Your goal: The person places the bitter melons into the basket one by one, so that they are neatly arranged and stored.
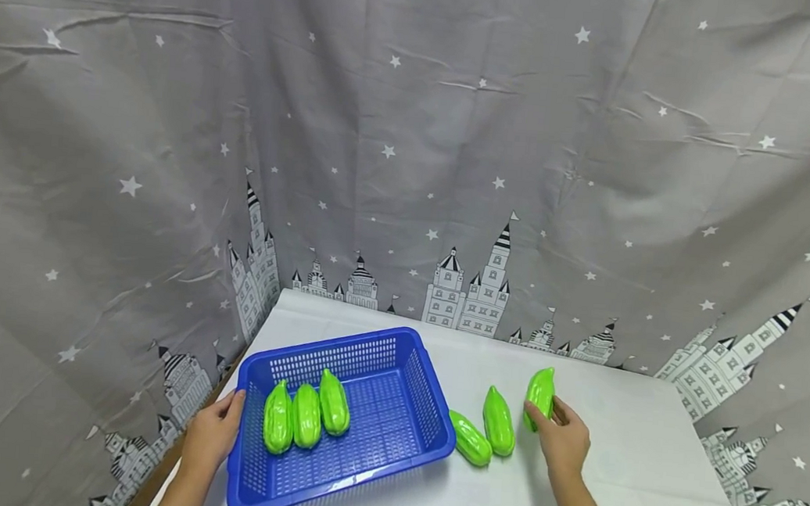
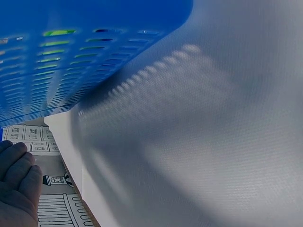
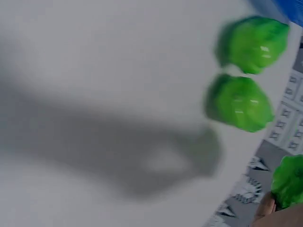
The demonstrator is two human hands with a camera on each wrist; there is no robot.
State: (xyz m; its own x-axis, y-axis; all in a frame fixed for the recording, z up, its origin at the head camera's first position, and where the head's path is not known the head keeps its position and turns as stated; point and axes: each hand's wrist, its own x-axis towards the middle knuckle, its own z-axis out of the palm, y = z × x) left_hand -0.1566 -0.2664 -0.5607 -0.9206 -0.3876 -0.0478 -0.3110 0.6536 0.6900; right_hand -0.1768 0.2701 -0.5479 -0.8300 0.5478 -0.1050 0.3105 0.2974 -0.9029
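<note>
My right hand (image 1: 564, 438) grips a shiny green bitter melon (image 1: 540, 394) between thumb and fingers, its pointed tip facing away. In the right wrist view that bitter melon (image 3: 288, 182) shows at the lower right edge, with part of the hand (image 3: 268, 208) under it. My left hand (image 1: 212, 432) holds the left rim of a blue plastic basket (image 1: 340, 480). Inside, toward its left side, three bitter melons (image 1: 307, 415) lie side by side. Two others, a leaning bitter melon (image 1: 471, 439) and a straighter bitter melon (image 1: 499, 421), lie between basket and right hand.
A white cloth covers the table (image 1: 617, 440). Behind and beside it hangs a grey curtain (image 1: 411, 167) printed with stars and castles. The table's wooden left edge (image 1: 163, 467) shows near the left forearm.
</note>
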